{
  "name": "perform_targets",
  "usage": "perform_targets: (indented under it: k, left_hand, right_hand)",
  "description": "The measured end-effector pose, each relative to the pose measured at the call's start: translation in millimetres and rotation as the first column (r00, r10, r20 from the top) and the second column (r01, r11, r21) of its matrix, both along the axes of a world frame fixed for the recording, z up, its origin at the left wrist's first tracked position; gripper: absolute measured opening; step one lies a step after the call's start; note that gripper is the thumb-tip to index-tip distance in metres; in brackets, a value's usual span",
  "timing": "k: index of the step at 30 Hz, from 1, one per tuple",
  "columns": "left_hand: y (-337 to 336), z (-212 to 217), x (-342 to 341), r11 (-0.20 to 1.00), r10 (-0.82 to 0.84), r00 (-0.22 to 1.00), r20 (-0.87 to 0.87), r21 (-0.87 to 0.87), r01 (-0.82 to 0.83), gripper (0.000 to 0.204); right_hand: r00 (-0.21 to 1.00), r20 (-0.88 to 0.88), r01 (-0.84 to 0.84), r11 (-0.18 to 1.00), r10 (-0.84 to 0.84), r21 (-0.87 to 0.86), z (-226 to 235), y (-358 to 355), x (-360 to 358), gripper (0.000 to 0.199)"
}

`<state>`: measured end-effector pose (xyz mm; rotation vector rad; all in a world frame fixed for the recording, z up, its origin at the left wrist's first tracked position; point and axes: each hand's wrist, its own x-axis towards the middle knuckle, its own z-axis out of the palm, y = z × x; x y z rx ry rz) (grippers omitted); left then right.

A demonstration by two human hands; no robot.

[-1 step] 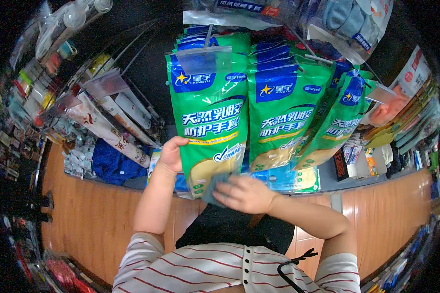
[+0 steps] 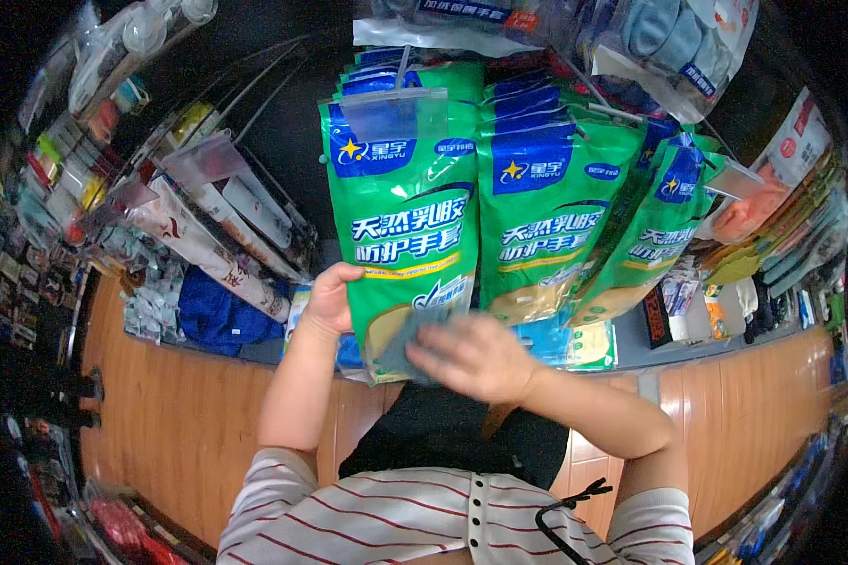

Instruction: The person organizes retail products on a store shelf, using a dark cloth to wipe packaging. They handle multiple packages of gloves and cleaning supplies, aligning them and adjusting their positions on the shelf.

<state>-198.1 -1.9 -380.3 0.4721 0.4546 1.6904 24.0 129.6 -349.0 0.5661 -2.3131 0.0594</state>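
Note:
A green and blue plastic packet of rubber gloves (image 2: 405, 202) hangs at the front of a row on a metal hook. My left hand (image 2: 328, 299) grips its left edge, the thumb in front and the other fingers hidden behind. Against the lower front of that packet my right hand (image 2: 481, 360), smeared by motion, presses a grey-blue cloth (image 2: 423, 336). To the right hang matching glove packets (image 2: 537, 212) on a second hook, and a third group (image 2: 664, 221) tilts further right.
Clear packages with blue-grey gloves (image 2: 664, 33) hang above. Slim white packages (image 2: 193, 240) hang at left over a dark blue bundle (image 2: 219, 311). A low grey shelf (image 2: 669, 356) runs behind my arms, above a wooden floor (image 2: 188, 400). Orange goods (image 2: 744, 212) hang at right.
My right hand and the cloth have shifted slightly upward across the packet's lower front. My left hand keeps its hold on the edge.

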Motion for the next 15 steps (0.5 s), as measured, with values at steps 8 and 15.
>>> perform_targets:
  k: [8, 15]
  left_hand:
    - [-2, 6, 14, 0.999, 0.014, 0.997, -0.071, 0.036, -0.012, 0.064]
    - [0, -3, 1, 0.995, 0.072, 0.984, -0.164, 0.073, -0.060, 0.056]
  right_hand:
    - [0.944, -0.108, 0.259, 0.904, -0.311, -0.341, 52, 13, -78, 0.054]
    - [0.998, -0.064, 0.022, 0.996, -0.017, 0.082, 6, -5, -46, 0.044]
